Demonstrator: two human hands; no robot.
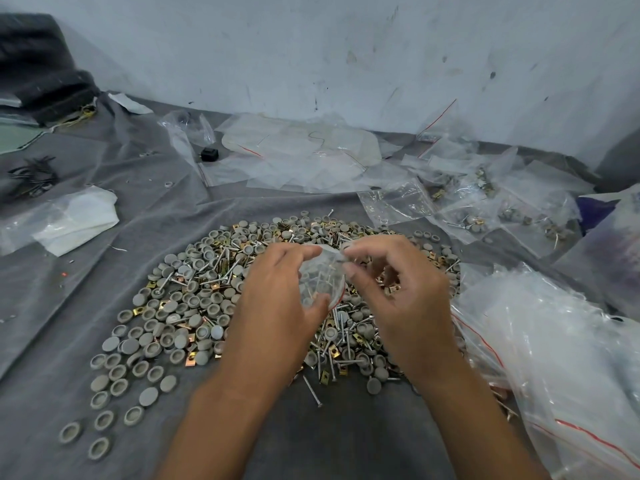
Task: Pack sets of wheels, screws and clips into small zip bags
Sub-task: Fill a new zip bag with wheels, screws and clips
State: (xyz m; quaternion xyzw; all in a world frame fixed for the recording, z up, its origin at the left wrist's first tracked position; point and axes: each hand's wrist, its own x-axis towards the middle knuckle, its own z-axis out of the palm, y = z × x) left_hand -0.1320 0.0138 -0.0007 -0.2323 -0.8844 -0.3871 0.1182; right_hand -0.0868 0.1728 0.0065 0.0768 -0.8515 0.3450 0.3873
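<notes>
A small clear zip bag [321, 278] with a red seal line hangs between both hands above the heap. My left hand [277, 306] grips its left side with fingers on top and thumb below. My right hand [398, 289] pinches the bag's top right edge. Grey wheels and screws show through the plastic. Under the hands lies a wide heap of grey wheels [166, 327], silver screws [311, 389] and brass clips [189, 359] on a grey cloth [69, 271].
Filled small bags [485, 216] lie at the back right. A stack of empty zip bags [554, 358] sits at the right. Loose plastic sheets [298, 154] lie near the white wall. A white bag [69, 220] rests at the left.
</notes>
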